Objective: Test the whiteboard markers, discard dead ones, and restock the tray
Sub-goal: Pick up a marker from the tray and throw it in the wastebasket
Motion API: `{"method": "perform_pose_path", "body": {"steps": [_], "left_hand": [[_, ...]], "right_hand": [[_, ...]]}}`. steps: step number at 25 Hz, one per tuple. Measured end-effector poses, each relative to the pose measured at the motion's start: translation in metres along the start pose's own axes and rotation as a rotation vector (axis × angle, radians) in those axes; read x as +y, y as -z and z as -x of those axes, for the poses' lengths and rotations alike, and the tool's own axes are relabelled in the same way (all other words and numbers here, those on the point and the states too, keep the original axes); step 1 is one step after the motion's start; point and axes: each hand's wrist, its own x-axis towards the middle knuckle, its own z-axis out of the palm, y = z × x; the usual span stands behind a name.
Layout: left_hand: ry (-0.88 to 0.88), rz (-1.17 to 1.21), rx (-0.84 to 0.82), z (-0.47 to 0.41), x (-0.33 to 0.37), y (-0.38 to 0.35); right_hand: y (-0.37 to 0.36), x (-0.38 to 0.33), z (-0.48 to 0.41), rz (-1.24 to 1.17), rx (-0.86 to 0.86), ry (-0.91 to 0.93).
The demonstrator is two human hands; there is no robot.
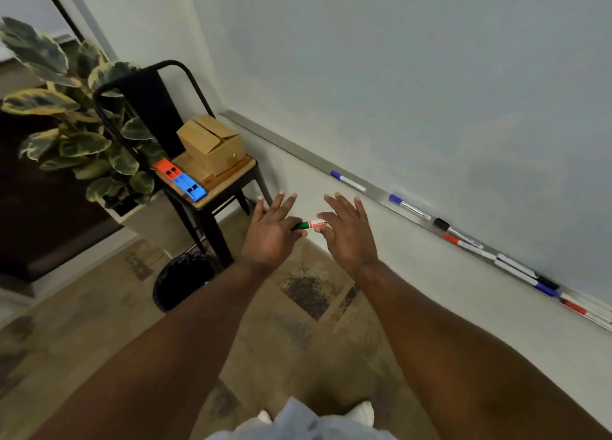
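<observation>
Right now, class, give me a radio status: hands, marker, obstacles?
Left hand grips green marker at its green end; right hand pinches the white barrel. Other markers lie in tray. Black bin on floor, unobstructed.

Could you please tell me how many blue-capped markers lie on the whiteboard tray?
3: the first blue-capped marker farthest along the tray, the second just nearer, the third beside a black-capped marker. Others may lie past the frame's right edge.

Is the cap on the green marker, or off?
On, it seems: the green cap joins the marker's white barrel, no tip shows. The left hand holds the cap end, the right hand the barrel.
</observation>
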Motion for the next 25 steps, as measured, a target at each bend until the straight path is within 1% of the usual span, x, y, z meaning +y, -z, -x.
{"method": "perform_pose_path", "body": {"steps": [5,13,19,25], "left_hand": [[0.044,0.043,0.035,0.054,-0.063,0.018],[0.163,0.041,0.015,0.15,-0.168,0.044],[0.267,-0.001,-0.002,0.19,-0.228,0.055],[0.407,-0.021,-0.033,0.207,-0.279,0.048]], "right_hand": [[-0.039,-0.069,-0.002,-0.049,0.002,0.068],[-0.111,-0.187,-0.007,-0.121,-0.045,0.177],[-0.146,-0.249,-0.025,-0.15,-0.081,0.27],[-0.193,-0.282,-0.06,-0.182,-0.165,0.377]]}}
